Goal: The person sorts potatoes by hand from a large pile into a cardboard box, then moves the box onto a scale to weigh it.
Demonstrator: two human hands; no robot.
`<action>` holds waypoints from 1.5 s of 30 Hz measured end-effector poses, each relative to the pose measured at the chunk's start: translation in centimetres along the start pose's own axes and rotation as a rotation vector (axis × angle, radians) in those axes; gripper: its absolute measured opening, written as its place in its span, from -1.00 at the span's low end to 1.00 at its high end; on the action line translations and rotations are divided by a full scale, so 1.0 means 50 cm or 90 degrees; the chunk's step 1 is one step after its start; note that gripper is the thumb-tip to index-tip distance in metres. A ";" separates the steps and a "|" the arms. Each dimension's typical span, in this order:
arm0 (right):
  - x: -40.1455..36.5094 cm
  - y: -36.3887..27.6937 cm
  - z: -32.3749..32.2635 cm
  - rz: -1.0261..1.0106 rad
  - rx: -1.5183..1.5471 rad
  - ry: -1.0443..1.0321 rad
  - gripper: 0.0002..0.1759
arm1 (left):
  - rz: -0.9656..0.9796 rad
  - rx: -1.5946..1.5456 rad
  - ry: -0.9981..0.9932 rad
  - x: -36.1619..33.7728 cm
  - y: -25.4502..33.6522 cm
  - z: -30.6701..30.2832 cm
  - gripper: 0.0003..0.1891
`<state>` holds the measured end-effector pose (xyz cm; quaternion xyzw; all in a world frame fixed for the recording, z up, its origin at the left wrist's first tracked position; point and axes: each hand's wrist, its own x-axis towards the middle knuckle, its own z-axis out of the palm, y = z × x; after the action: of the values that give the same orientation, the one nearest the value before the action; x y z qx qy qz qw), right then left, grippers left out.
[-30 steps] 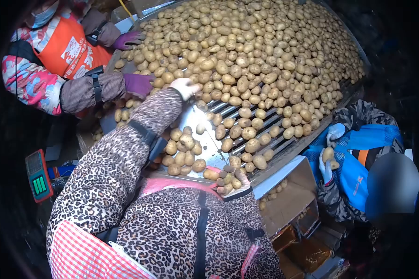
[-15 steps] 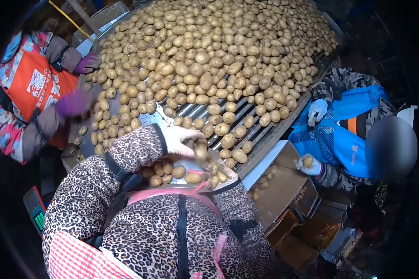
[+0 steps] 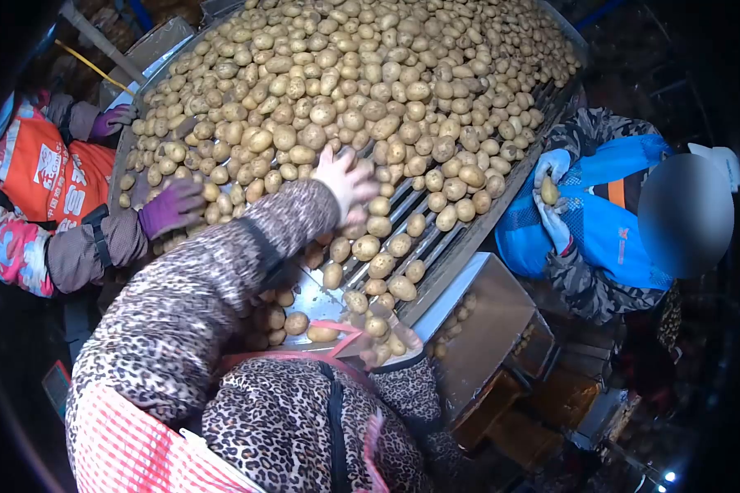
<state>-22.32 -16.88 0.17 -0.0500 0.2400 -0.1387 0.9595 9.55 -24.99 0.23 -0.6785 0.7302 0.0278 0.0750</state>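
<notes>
A large heap of potatoes (image 3: 329, 78) covers the slatted sorting table (image 3: 448, 255). My left hand (image 3: 347, 185) is stretched out over the heap's near edge, its fingers spread and touching potatoes. Down by my body, my right hand (image 3: 401, 353) is cupped around several potatoes (image 3: 376, 327), its fingers partly hidden beneath them. Between my arms, more potatoes (image 3: 296, 323) lie on a light metal surface (image 3: 314, 297) at the table's near end. A pink strap (image 3: 345, 341) hangs close to my right hand.
At the left, a co-worker's purple-gloved hand (image 3: 173, 207) rests among the potatoes. Across on the right, a co-worker in a blue apron (image 3: 522, 230) holds a potato (image 3: 549, 191) in gloved hands. A cardboard box (image 3: 489, 320) stands beside the table's right edge.
My left hand has moved up and away from my right hand onto the heap, its fingers opening. The right co-worker's hands have come together around a potato.
</notes>
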 end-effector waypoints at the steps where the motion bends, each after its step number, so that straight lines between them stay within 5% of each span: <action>1: 0.000 -0.004 0.000 -0.007 0.018 -0.009 -0.51 | 0.052 0.007 -0.031 -0.043 0.012 -0.022 -0.25; 5: 0.010 -0.015 0.009 -0.024 0.065 -0.040 -0.50 | 0.063 -0.126 -0.043 -0.209 0.056 -0.006 -0.32; 9: 0.017 -0.024 0.006 -0.036 0.082 -0.070 -0.48 | 0.129 -0.165 -0.221 -0.249 0.078 -0.041 -0.58; 13: 0.015 -0.022 0.016 -0.036 0.102 -0.082 -0.46 | -0.080 -0.228 -0.003 -0.005 0.037 -0.098 -0.74; 19: -0.021 -0.020 0.045 -0.064 0.140 -0.089 -0.43 | -0.153 -0.111 -0.053 0.220 0.085 -0.018 -0.63; 22: -0.050 -0.008 0.030 -0.085 0.204 -0.028 -0.42 | -0.072 -0.155 -0.031 0.191 0.053 -0.047 -0.71; 27: -0.040 -0.011 0.056 -0.081 0.199 -0.047 -0.43 | 0.077 -0.244 -0.236 0.027 0.014 -0.090 -0.62; 30: -0.023 -0.003 0.057 -0.075 0.248 -0.087 -0.43 | -0.048 -1.107 -0.177 -0.067 -0.078 0.048 -0.52; 31: -0.019 0.000 0.063 -0.074 0.251 -0.096 -0.42 | -0.115 -1.590 -0.167 -0.091 -0.069 0.016 -0.56; 32: -0.012 -0.002 0.071 -0.073 0.252 -0.105 -0.42 | -0.322 -1.597 -0.113 -0.092 -0.074 -0.025 -0.57; 33: -0.007 -0.002 0.075 -0.071 0.253 -0.114 -0.41 | -0.530 -1.585 -0.056 -0.085 -0.088 -0.048 -0.58; 35: -0.002 0.009 0.064 -0.056 0.265 -0.101 -0.40 | -0.240 -1.449 -0.132 -0.010 -0.162 0.088 -0.61; 36: -0.002 0.014 0.056 -0.049 0.269 -0.098 -0.40 | -0.380 -1.176 -0.085 0.029 -0.106 -0.009 -0.58; 37: -0.004 0.015 0.050 -0.044 0.270 -0.096 -0.40 | -0.203 -0.735 -0.051 0.066 -0.075 -0.078 -0.56; 38: -0.009 0.015 0.055 -0.055 0.263 -0.078 -0.41 | -0.030 -0.499 -0.017 0.113 -0.045 -0.065 -0.55; 39: -0.016 0.017 0.065 -0.068 0.255 -0.062 -0.41 | -0.039 -0.322 -0.077 0.122 0.017 -0.140 -0.58; 45: -0.055 0.028 0.020 -0.153 0.214 -0.046 -0.41 | -0.068 -0.144 -0.004 0.256 0.119 -0.010 -0.73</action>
<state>-23.84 -14.69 2.07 0.0772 0.1712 -0.2886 0.9388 2.71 -37.22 -1.51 -0.7204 0.6850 0.1083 0.0015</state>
